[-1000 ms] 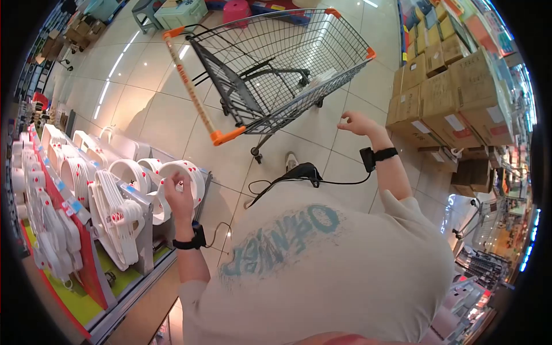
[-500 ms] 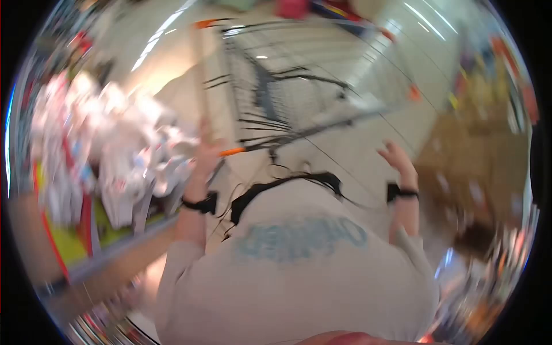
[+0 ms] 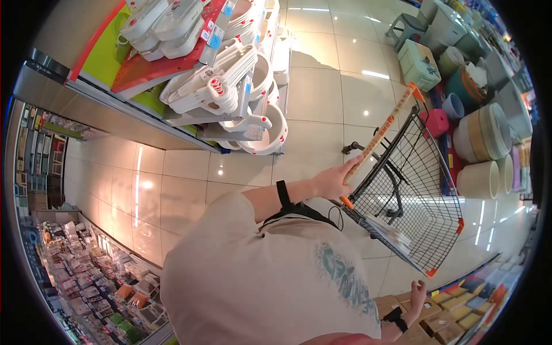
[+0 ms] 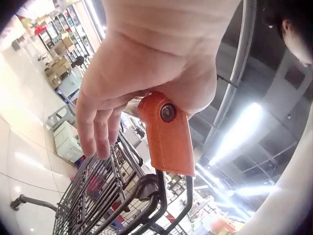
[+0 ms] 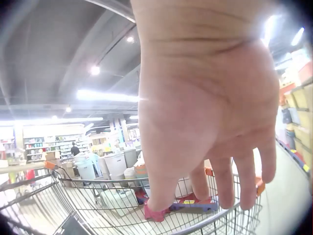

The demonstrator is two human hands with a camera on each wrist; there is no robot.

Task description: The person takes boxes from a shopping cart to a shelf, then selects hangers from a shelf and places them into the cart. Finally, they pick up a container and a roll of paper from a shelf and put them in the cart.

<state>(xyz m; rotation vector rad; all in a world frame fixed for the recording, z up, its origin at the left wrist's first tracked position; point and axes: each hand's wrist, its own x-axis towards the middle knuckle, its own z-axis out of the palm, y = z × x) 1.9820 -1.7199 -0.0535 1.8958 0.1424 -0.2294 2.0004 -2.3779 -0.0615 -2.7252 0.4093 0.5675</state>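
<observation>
My left hand (image 3: 332,183) is at the near end of the bar handle (image 3: 379,141) of a wire shopping cart (image 3: 428,167). In the left wrist view, the palm bears on the bar beside its orange end fitting (image 4: 168,142), and the fingers (image 4: 100,129) bend down over the far side. Pale, flat things (image 3: 391,233) lie inside the cart. My right hand (image 3: 418,296) is held up off the cart's lower right corner, holding nothing. The right wrist view shows its fingers (image 5: 225,181) loosely extended, overlapping the cart's rim.
A shelf of white plastic kitchenware (image 3: 215,86) stands at upper left. Buckets (image 3: 480,138), a pale green box (image 3: 420,63) and a grey stool (image 3: 407,29) line the far side. Cardboard boxes (image 3: 428,310) sit at lower right, packaged goods (image 3: 86,276) at lower left. The floor is tiled.
The view has turned left-to-right, so the shelf now sits higher and the cart lies to the right. My left hand has gone from beside the shelf onto the cart handle; my right stays empty.
</observation>
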